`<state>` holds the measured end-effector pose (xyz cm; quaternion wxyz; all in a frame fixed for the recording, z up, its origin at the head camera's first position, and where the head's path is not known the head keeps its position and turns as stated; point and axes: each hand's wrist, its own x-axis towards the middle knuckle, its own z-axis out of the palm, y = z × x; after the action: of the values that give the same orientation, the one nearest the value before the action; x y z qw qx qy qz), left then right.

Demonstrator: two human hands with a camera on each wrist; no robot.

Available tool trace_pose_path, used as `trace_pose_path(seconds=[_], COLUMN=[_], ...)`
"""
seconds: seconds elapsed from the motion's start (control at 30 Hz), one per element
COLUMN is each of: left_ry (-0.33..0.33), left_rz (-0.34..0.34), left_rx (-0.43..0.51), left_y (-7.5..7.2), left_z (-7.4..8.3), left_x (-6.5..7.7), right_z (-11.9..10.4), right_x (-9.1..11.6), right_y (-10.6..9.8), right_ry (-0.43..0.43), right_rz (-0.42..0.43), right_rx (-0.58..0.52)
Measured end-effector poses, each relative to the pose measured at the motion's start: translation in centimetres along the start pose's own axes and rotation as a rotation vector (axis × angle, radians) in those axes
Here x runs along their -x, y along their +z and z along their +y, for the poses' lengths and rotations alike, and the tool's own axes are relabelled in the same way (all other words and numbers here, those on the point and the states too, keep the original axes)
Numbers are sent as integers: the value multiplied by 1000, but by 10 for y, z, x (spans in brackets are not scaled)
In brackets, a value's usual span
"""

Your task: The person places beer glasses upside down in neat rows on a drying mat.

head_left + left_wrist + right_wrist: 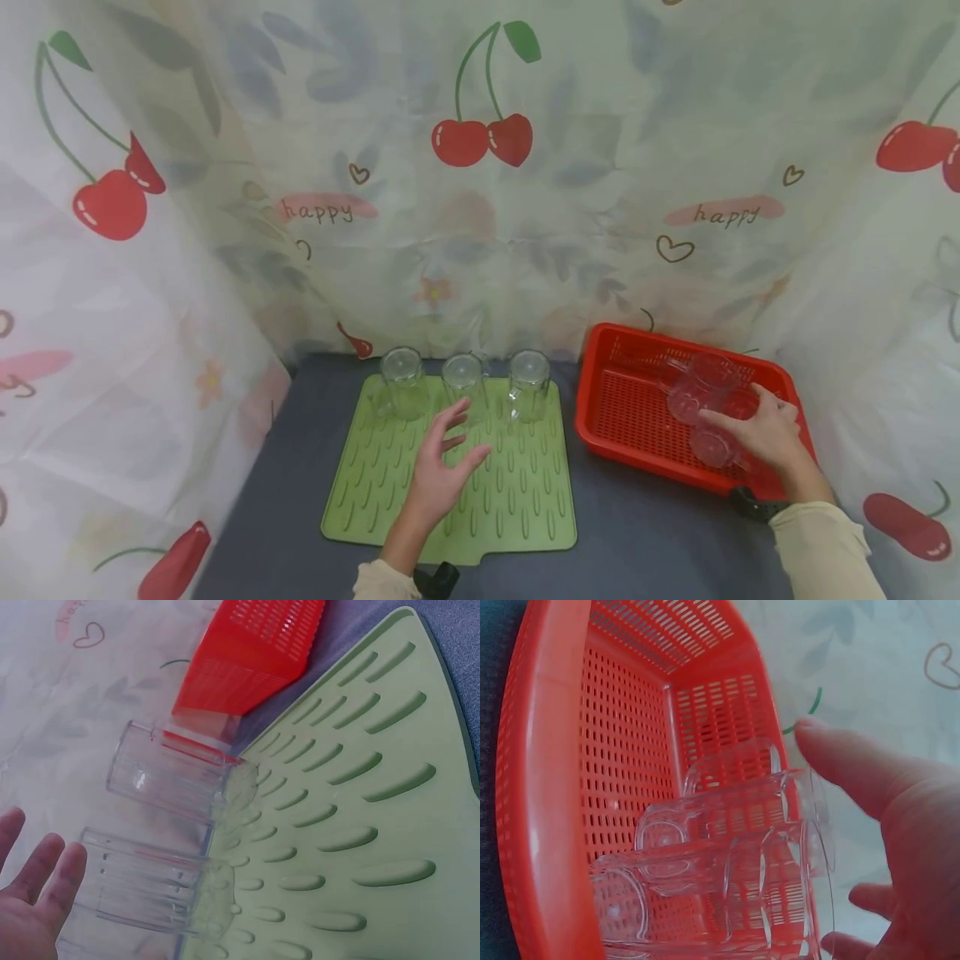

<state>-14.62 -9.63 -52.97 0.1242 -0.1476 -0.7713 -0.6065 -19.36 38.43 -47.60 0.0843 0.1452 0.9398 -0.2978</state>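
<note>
Three clear glass mugs stand upside down in a row along the back of a green ribbed drying mat [510, 500]: a left mug [405, 387], a middle mug [465, 387] and a right mug [529, 387]. In front of them my left hand [438, 479] hovers over the mat, fingers spread, holding nothing. Inside a red perforated basket [622, 450] are more clear mugs, among them a front mug [711, 447] and a mug behind it [688, 402]. My right hand [768, 429] reaches over these, thumb and fingers apart; the right wrist view shows it beside the mug rims, not gripping.
A dark grey tabletop [262, 517] lies under the mat and basket. Behind and at both sides hangs a pale curtain [600, 183] printed with cherries, close to the basket's back and right edges. A black wrist strap [753, 504] circles the right wrist.
</note>
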Motion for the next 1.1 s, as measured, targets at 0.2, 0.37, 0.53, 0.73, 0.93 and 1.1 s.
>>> trace_pose_path(seconds=[0.2,0.37,0.53,0.73,0.93,1.1], left_ry=[-17,-11,-46,-62,-63,-70], left_rz=[18,18,11,-6,-7,-3], left_rx=[24,45,67,75,86,92], left_y=[-1,-1,-1,-2,-3,-4], left_z=[-1,-1,1,2,1,1], left_x=[1,-1,0,1,2,5], right_z=[-5,-7,-7,-8,-6,-5], right_x=[-8,-16,-22,-24,-24,-22], right_y=[-4,-7,-10,-10,-7,-5], right_ry=[3,2,17,20,14,0], right_rz=[-90,-154,-186,-197,-197,-181], right_rx=[59,90,92,88,77,92])
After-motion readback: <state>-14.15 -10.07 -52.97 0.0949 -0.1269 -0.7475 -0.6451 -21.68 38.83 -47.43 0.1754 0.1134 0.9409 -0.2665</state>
